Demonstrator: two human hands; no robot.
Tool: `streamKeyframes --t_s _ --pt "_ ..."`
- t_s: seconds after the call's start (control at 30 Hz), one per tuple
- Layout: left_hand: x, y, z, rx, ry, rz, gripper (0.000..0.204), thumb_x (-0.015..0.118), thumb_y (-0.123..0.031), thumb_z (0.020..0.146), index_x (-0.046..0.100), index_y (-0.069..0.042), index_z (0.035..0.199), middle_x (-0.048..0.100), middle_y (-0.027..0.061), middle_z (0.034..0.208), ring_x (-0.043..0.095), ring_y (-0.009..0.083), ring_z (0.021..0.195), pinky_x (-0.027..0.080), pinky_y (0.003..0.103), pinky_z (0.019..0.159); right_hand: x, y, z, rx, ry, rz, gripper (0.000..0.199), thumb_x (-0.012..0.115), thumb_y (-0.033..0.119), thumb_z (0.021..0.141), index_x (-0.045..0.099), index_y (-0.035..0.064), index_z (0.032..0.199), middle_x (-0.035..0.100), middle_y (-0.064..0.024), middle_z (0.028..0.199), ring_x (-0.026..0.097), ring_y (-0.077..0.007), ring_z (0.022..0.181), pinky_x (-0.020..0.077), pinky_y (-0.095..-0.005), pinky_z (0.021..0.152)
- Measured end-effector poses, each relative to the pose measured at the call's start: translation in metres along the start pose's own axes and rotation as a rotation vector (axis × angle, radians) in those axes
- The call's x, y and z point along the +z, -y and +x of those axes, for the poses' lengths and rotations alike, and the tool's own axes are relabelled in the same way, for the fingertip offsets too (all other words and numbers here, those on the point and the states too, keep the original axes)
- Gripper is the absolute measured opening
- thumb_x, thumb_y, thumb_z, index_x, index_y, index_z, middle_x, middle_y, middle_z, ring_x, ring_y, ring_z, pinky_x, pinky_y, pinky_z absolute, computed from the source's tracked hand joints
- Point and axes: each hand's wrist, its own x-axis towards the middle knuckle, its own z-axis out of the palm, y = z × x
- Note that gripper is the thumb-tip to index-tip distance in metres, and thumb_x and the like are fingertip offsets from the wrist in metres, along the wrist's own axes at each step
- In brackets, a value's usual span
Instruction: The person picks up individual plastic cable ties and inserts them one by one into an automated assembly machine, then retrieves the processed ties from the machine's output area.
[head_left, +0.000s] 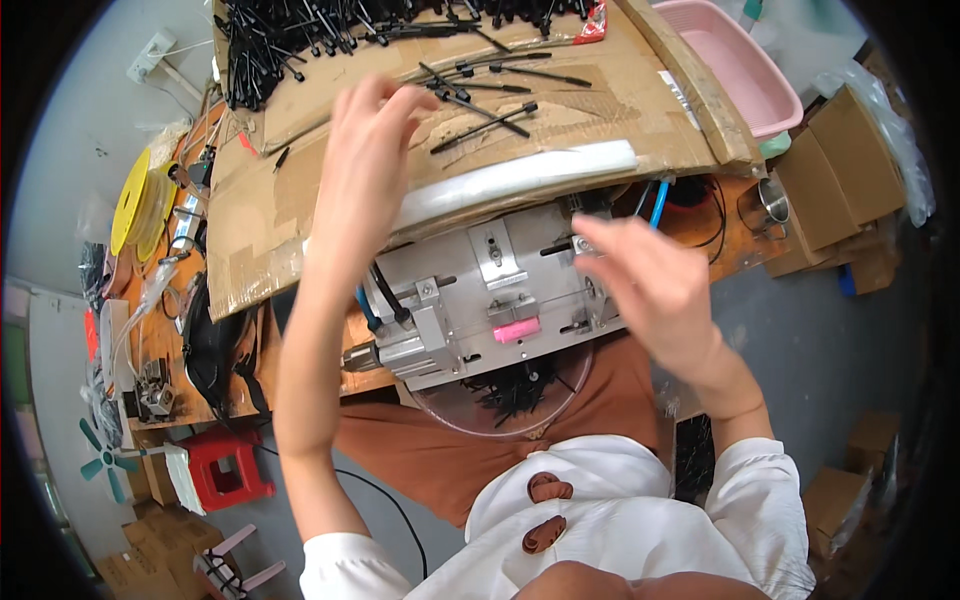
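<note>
My left hand (372, 135) is raised over the cardboard (560, 125), its bent fingers at the ends of some loose black rods (485, 120) with knobbed heads. Whether it grips one is hidden. My right hand (655, 285) hovers above the right end of a metal fixture (400, 270), thumb and fingers drawn together; anything between them cannot be made out. On the fixture are a metal slide block (432, 335) at the left, an upright bracket (495, 255) and a small pink piece (517, 330) near the front edge.
More black rods (300, 30) are heaped at the back. A clear round bowl (460, 420) of black pieces sits at my lap under the fixture. A white roll (520, 180) edges the cardboard. A pink basin (735, 65) stands far right, a yellow spool (140, 205) far left.
</note>
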Motion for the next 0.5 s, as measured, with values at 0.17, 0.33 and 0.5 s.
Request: streamKeyframes --t_s 0.17,0.33,0.5 --pt "0.034 0.036 0.046 0.19 0.166 -0.058 0.019 0.061 0.003 0.081 0.062 -0.005 0.098 0.056 0.0107 0.102 0.052 0.0302 0.102 0.044 0.038 0.087 0.009 -0.046 0.069 -0.038 -0.07 -0.13 0.02 0.067 0.005 0.079 0.064 0.0047 0.098 0.061 -0.0105 0.081 0.062 -0.0278 0.073 0.0493 -0.0359 0.062" --pt "0.02 0.036 0.037 0.159 0.271 -0.028 0.015 0.062 -0.001 0.082 0.06 -0.005 0.097 0.058 0.0099 0.097 0.053 0.03 0.097 0.044 0.037 0.084 0.047 -0.078 0.116 -0.117 0.12 -0.225 0.009 0.062 0.008 0.081 0.063 0.0038 0.089 0.061 -0.0106 0.087 0.062 -0.0302 0.089 0.05 -0.0399 0.075" --pt "-0.015 0.026 0.004 -0.106 0.329 -0.055 0.016 0.063 -0.002 0.083 0.057 -0.004 0.097 0.059 0.0097 0.085 0.057 0.0264 0.08 0.045 0.034 0.073 0.042 -0.075 0.116 -0.176 0.355 -0.139 0.01 0.062 0.004 0.079 0.063 0.0025 0.088 0.062 -0.0119 0.088 0.061 -0.0322 0.092 0.049 -0.0398 0.077"
